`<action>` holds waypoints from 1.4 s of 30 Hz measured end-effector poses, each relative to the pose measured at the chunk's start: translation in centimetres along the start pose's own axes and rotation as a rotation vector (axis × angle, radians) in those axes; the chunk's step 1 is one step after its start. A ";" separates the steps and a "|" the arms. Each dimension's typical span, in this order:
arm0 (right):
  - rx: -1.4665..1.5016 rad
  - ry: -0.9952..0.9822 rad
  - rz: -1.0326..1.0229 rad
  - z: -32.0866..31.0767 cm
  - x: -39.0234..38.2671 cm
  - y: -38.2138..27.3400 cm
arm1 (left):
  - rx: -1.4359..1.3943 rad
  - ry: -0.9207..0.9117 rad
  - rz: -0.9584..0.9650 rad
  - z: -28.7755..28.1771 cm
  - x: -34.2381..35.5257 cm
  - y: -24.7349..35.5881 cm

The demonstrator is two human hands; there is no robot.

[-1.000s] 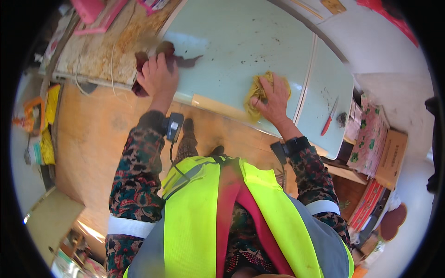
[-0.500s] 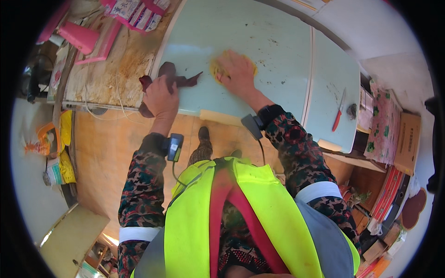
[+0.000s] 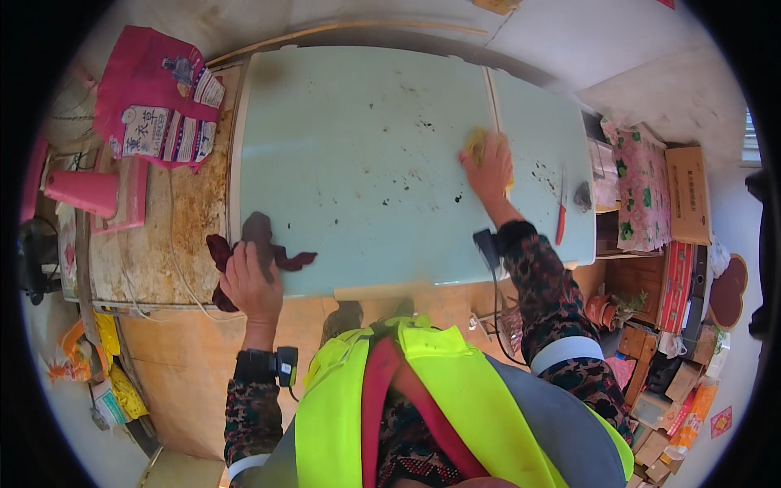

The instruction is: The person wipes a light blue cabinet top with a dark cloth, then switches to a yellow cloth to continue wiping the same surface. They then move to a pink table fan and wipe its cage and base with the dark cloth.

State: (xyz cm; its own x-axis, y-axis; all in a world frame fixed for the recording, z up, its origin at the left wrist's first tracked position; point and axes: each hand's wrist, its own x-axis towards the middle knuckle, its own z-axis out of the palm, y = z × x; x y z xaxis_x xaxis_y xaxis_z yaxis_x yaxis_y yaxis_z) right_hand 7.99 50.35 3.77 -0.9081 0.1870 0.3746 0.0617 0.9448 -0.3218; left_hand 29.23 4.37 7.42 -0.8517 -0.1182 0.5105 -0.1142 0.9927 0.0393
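Note:
My left hand (image 3: 248,281) presses closed on a dark maroon cloth (image 3: 224,252) at the front left corner of a pale mint panel surface (image 3: 342,163). My right hand (image 3: 488,171) grips a yellow cloth (image 3: 480,140) against the surface, just left of a white seam. Dark specks are scattered over the panel. To the right of the seam lie a knife (image 3: 560,220) with a red handle and a small dark wad (image 3: 582,195).
A worn, stained board (image 3: 195,220) with cables adjoins the left side, bearing a pink bag (image 3: 154,89) and pink plastic items (image 3: 81,191). At the right are floral fabric (image 3: 630,187), a cardboard box (image 3: 687,195) and stacked clutter. The floor (image 3: 171,366) shows below.
My right hand first went left across the panel, then back right to the seam with the yellow cloth. My left hand stays on the maroon cloth. The view has tilted, showing more wall.

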 end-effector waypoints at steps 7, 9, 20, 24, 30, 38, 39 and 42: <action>0.164 -0.140 -0.104 8.7 16.9 -4.9 | -0.009 -0.048 0.044 -0.7 0.2 -0.2; 0.235 -0.038 -0.316 10.8 15.7 -10.5 | -0.019 -0.070 0.043 -0.9 0.3 -0.1; 0.713 -0.170 -0.294 1.2 1.5 -14.2 | -0.092 -0.158 0.044 -1.5 0.3 -0.7; 0.061 -0.110 -0.183 1.3 7.2 -4.9 | -0.102 -0.168 0.047 -1.8 0.4 -0.7; -0.026 -0.061 0.055 8.4 17.9 -3.9 | -0.115 -0.177 0.018 -2.0 0.5 -0.3; 0.323 -0.225 -0.630 15.9 17.4 -27.6 | -0.119 -0.165 -0.025 -2.6 1.0 0.1; 0.390 -0.238 -0.679 16.5 16.9 -30.7 | -0.071 -0.141 -0.006 -2.6 1.1 0.2; 0.427 -0.257 -0.797 17.7 15.1 -38.2 | -0.074 -0.109 -0.032 -2.6 1.2 0.3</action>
State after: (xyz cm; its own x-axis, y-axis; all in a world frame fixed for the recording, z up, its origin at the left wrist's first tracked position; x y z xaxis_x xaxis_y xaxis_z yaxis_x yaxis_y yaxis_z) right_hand -15.42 12.33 6.28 -0.6837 -0.5859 0.4351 -0.7287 0.5804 -0.3635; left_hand 29.47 4.63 10.31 -0.8992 -0.1475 0.4119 -0.1072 0.9870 0.1194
